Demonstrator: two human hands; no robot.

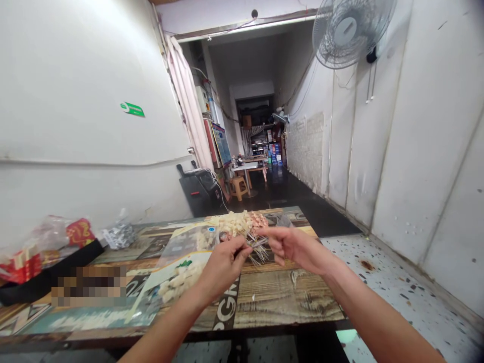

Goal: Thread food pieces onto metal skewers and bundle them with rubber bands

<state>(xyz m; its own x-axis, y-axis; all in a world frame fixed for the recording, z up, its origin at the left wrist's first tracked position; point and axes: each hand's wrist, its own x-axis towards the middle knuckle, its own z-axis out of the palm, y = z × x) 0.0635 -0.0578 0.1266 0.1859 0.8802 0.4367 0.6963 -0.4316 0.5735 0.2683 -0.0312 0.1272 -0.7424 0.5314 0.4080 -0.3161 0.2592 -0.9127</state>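
Observation:
My left hand (229,254) is closed in a pinch over the table, thumb against the fingers; what it holds is too small to make out. To its right, my right hand (297,247) has its index finger stretched out to the left, the other fingers loosely bent and apart, with nothing visible in it. Thin skewers (259,253) lie in a loose bunch between the hands. Behind them are a heap of pale cut pieces (234,220) and some pink meat pieces (259,220). More whitish pieces (179,282) lie on a plastic sheet left of my left hand.
A black tray (85,254) with red packets and plastic bags stands at the table's left. Beside it sits a silvery plastic-wrapped bundle (119,234). The patterned wooden table (287,302) ends near the right forearm. A wall fan (342,33) hangs at upper right.

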